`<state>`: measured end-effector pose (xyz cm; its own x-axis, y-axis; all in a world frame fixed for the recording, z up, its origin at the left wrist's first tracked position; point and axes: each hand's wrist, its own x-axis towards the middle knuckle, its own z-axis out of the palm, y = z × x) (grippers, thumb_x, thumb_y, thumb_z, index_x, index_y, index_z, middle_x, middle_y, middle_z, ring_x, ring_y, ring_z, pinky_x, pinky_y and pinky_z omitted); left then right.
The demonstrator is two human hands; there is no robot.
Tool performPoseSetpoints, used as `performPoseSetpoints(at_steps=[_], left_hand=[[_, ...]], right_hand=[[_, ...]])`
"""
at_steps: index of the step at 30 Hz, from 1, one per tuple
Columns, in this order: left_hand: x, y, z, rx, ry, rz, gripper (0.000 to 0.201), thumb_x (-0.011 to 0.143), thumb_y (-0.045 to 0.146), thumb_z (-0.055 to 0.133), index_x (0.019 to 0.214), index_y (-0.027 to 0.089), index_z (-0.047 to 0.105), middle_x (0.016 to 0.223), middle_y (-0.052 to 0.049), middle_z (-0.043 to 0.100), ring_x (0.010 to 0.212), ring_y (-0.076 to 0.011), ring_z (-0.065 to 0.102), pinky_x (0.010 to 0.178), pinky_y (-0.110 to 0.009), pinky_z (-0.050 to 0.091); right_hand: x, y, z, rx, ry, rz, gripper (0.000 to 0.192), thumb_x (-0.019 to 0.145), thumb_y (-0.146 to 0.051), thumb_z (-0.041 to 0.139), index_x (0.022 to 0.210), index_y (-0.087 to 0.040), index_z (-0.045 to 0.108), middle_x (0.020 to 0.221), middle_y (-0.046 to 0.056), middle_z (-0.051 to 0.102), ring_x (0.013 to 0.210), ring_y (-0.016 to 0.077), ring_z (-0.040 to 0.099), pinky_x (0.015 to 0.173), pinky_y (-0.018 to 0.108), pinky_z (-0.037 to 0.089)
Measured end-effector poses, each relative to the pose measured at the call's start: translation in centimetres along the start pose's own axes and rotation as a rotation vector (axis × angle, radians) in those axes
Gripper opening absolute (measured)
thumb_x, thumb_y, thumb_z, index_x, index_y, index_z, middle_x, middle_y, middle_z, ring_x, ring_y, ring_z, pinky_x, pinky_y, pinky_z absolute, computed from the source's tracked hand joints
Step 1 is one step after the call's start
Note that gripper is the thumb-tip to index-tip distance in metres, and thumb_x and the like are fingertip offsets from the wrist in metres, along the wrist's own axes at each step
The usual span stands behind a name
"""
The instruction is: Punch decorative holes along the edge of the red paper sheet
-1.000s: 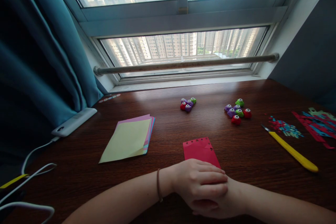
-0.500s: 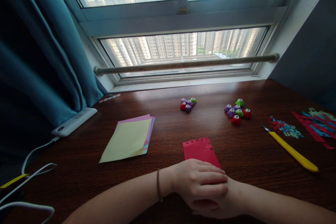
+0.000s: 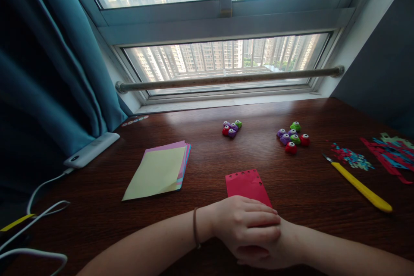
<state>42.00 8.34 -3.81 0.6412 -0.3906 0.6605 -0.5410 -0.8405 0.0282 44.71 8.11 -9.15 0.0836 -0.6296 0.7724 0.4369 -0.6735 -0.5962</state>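
Note:
A red sheet of paper point(image 3: 247, 186) lies in front of me, with small cut-out holes along its top and right edges. Its lower part is hidden under my hands. My left hand point(image 3: 247, 224), with a brown band on the wrist, is laid across my right hand point(image 3: 284, 241), its fingers bent together over it. The fingers of my right hand are mostly covered, so what they hold, if anything, does not show. A dark reddish patch appears beneath the left fingers, too shaded to name.
Coloured paper sheets point(image 3: 158, 170) lie left. Several small craft punches point(image 3: 231, 129) stand at the back, with more punches point(image 3: 293, 138) to the right. A yellow-handled craft knife point(image 3: 362, 187), paper bits point(image 3: 352, 156) and paper strips point(image 3: 391, 155) lie far right. A white device point(image 3: 93, 148) trails cables.

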Motion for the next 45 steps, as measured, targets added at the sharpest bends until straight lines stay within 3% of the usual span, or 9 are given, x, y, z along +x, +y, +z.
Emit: performPoseSetpoints(at_steps=[2,4,9,16,25,31,36,42,45], left_hand=[[0.0,0.0,0.0,-0.001,-0.002,0.003,0.05,0.088,0.047,0.038,0.097,0.003,0.061,0.105,-0.016,0.062,0.102,-0.0235,0.057,0.094,-0.03,0.046],[0.0,0.0,0.0,0.001,-0.004,0.002,0.05,0.088,0.047,0.038,0.097,0.003,0.061,0.105,-0.016,0.062,0.101,-0.0234,0.057,0.094,-0.029,0.046],[0.1,0.1,-0.1,0.0,0.012,-0.005,0.046,0.088,0.043,0.039,0.097,0.003,0.06,0.104,-0.015,0.063,0.102,-0.0232,0.057,0.094,-0.029,0.046],[0.1,0.1,-0.1,0.003,0.005,-0.005,0.039,0.087,0.036,0.041,0.098,0.003,0.06,0.105,-0.015,0.062,0.102,-0.023,0.057,0.094,-0.029,0.045],[0.1,0.1,-0.1,-0.001,0.005,-0.011,0.04,0.087,0.037,0.042,0.098,0.003,0.06,0.104,-0.014,0.063,0.102,-0.0229,0.057,0.094,-0.029,0.045],[0.2,0.0,-0.1,0.01,0.007,-0.005,0.047,0.088,0.045,0.038,0.097,0.004,0.06,0.103,-0.014,0.063,0.101,-0.0225,0.057,0.093,-0.028,0.046],[0.1,0.1,0.0,0.013,0.002,-0.005,0.049,0.089,0.046,0.037,0.097,0.004,0.06,0.104,-0.015,0.063,0.102,-0.0226,0.057,0.093,-0.029,0.046],[0.0,0.1,0.0,0.006,-0.001,-0.015,0.048,0.089,0.045,0.038,0.099,0.004,0.059,0.106,-0.014,0.062,0.103,-0.0224,0.056,0.094,-0.029,0.046],[0.0,0.1,-0.1,0.008,0.001,-0.015,0.046,0.089,0.044,0.038,0.099,0.005,0.059,0.105,-0.014,0.063,0.104,-0.0219,0.056,0.093,-0.028,0.046]], right_hand=[[-0.1,0.3,-0.2,-0.01,-0.037,-0.023,0.071,0.09,-0.035,0.001,0.094,-0.005,0.066,0.1,0.005,0.065,0.103,0.0232,0.048,0.067,0.031,0.042],[-0.3,0.7,-0.1,-0.003,-0.014,-0.051,0.08,0.086,-0.031,-0.01,0.091,-0.003,0.065,0.1,0.005,0.065,0.101,0.0213,0.049,0.063,0.028,0.04],[-0.7,0.9,1.0,0.016,0.088,-0.069,0.03,0.087,-0.034,0.043,0.101,-0.017,0.064,0.089,0.003,0.07,0.085,0.0197,0.064,0.059,0.021,0.052],[-0.7,0.0,1.4,-0.15,0.195,-0.011,0.038,0.092,-0.036,0.034,0.107,-0.015,0.062,0.072,0.003,0.07,0.074,0.0183,0.067,0.062,0.028,0.053],[-0.8,0.6,1.0,-0.208,0.053,-0.095,0.041,0.091,-0.038,0.034,0.121,-0.019,0.054,0.067,0.002,0.069,0.054,0.0135,0.064,0.045,0.018,0.048],[-0.5,-0.5,0.4,-0.244,0.016,-0.042,0.036,0.088,-0.043,0.044,0.11,-0.019,0.061,0.068,0.003,0.069,0.066,0.0164,0.067,0.052,0.021,0.051],[0.2,-1.7,-0.4,-0.302,-0.055,0.11,0.031,0.089,-0.037,0.044,0.099,-0.017,0.066,0.069,0.004,0.069,0.081,0.0201,0.067,0.067,0.029,0.053],[0.6,-1.6,1.0,-0.318,0.143,0.099,0.023,0.086,-0.035,0.052,0.091,-0.019,0.067,0.073,0.002,0.07,0.086,0.0212,0.065,0.07,0.029,0.053],[0.3,-1.2,1.1,-0.329,0.13,0.074,0.022,0.086,-0.033,0.052,0.092,-0.018,0.067,0.074,0.002,0.07,0.085,0.0212,0.065,0.07,0.029,0.053]])
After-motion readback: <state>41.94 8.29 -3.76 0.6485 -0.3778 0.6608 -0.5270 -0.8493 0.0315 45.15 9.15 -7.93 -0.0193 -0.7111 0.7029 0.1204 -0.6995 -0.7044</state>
